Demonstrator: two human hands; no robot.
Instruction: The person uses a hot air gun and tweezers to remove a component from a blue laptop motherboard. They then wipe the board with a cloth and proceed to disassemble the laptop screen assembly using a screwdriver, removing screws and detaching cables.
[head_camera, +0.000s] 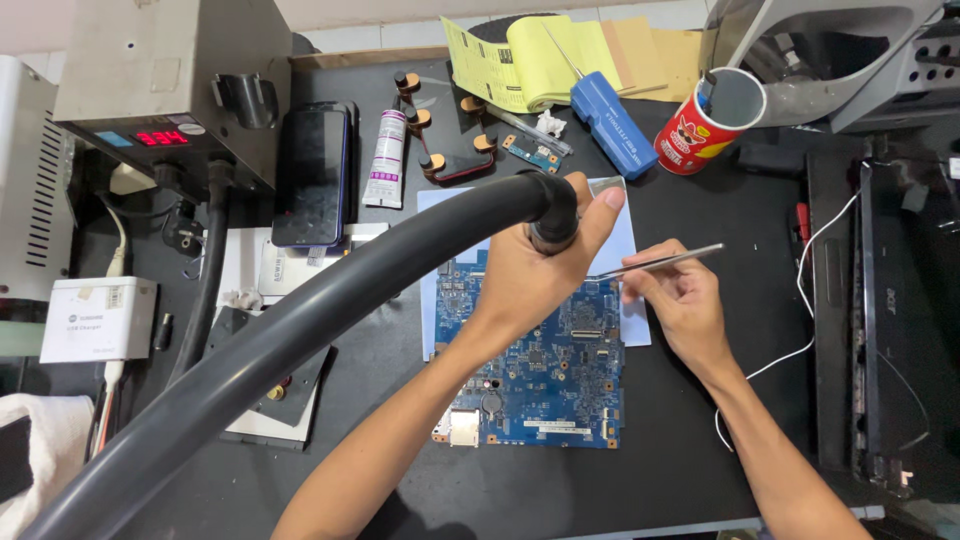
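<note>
My left hand grips the black nozzle end of a thick black hose and holds it over the upper part of a blue circuit board. The board lies on a pale sheet on the dark table. My right hand pinches metal tweezers; their tips point left toward the board, under my left hand. The spot beneath the nozzle is hidden by my left hand.
A grey hot-air station with a red display stands at the back left. Nearby are a black phone, a white tube, a blue tool, yellow papers, a red can and an open laptop at right.
</note>
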